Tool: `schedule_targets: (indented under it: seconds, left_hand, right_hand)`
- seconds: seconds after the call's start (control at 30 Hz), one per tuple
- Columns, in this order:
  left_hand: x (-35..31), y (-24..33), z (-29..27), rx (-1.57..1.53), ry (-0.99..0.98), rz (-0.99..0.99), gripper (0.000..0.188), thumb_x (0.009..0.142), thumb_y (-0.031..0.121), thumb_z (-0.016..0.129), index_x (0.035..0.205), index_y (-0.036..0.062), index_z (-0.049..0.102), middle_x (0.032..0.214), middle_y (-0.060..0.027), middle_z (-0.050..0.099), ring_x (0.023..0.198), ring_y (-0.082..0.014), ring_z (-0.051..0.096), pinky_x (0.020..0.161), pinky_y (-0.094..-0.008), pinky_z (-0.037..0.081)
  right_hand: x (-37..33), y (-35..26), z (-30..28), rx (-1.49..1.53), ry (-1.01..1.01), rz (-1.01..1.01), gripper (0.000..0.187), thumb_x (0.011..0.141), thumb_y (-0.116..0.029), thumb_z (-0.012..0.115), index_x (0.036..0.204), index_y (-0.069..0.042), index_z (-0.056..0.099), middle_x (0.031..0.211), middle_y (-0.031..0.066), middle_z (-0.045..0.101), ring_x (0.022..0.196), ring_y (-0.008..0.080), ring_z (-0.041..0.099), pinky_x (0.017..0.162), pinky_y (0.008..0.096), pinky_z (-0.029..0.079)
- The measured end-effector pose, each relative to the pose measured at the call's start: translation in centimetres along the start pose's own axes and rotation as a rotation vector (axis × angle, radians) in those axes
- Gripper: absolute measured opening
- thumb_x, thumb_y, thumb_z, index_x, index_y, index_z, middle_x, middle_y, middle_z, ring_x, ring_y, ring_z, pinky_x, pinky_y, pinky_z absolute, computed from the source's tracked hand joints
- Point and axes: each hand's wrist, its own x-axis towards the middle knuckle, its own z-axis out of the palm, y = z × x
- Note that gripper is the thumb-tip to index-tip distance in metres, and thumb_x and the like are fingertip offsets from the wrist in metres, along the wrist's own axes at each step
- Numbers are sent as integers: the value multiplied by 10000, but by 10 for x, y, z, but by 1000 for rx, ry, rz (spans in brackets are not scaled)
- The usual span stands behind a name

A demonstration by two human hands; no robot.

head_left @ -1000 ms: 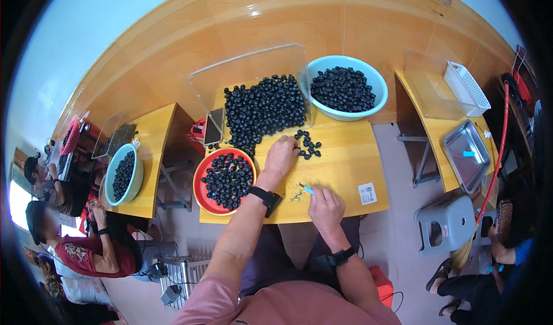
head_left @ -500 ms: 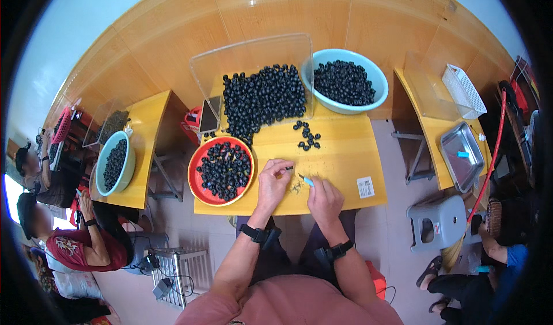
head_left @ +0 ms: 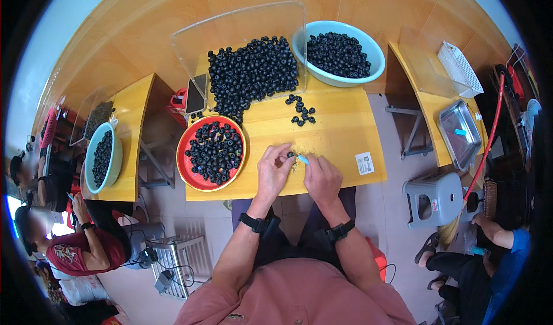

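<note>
Between the thumb and fingers of my left hand (head_left: 274, 172) is a small round black piece (head_left: 291, 154). My right hand (head_left: 322, 178) grips a tool with a light-blue handle (head_left: 303, 160), its front end close against that piece. The tip is too small to make out. Fine light-brown scraps (head_left: 297, 166) lie on the yellow table (head_left: 345, 123) under both hands. Left of them stands a red basin with a yellow rim (head_left: 244, 146), holding many black pieces. A few loose pieces (head_left: 302, 111) sit beyond my hands, and a large heap of them (head_left: 253, 71) spreads farther back.
A clear upright panel (head_left: 242, 11) stands behind the heap, a phone (head_left: 196, 93) beside it. At the back right is a blue basin (head_left: 377, 54) of black pieces; a white label (head_left: 364, 163) lies near the right edge. Other people sit left and right; a grey stool (head_left: 433, 201) stands right.
My view has tilted, so the table sits higher in the picture. The tool has come up to the black piece in my left hand; earlier there was a gap between them.
</note>
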Motion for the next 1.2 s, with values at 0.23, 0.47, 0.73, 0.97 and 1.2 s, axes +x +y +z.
schedule_targets:
  seconds: [0.23,0.47,0.73,0.97,1.2]
  left_hand:
    - [0,4,0,89,-6,62,360,829,-56,780,1178,21,732,946,-87,675,809,-164,658,747,-291,544]
    - [0,3,0,93,-4,69,363,818,-66,784,1167,22,731,957,-92,684,821,-167,665,761,-298,553]
    - [-2,-5,2,-127,-11,-82,347,851,-74,780,1174,6,683,983,-73,679,869,-136,668,783,-270,561]
    - [-2,-20,1,-238,5,-111,289,877,-68,773,1111,-10,613,958,-50,676,838,-91,659,753,-248,556]
    - [-1,-11,2,-221,66,-26,226,886,-49,772,1095,-4,698,928,-46,653,800,-89,639,737,-230,536]
  right_hand:
    - [2,-1,0,-14,-20,-36,117,885,-131,693,994,-87,692,741,61,562,663,241,637,577,385,509]
    - [4,-3,-1,-15,-16,-46,70,890,-129,687,949,-92,674,732,58,549,664,236,640,570,385,510]
    - [5,-2,1,-1,-19,-49,70,889,-125,684,947,-90,668,722,64,537,652,241,633,566,389,508]
    - [4,0,2,-52,-56,13,115,881,-122,680,988,-81,683,744,74,574,667,254,654,578,395,526]
    - [6,-2,1,-51,-82,39,165,869,-125,692,1026,-77,712,765,71,599,693,257,669,610,387,542]
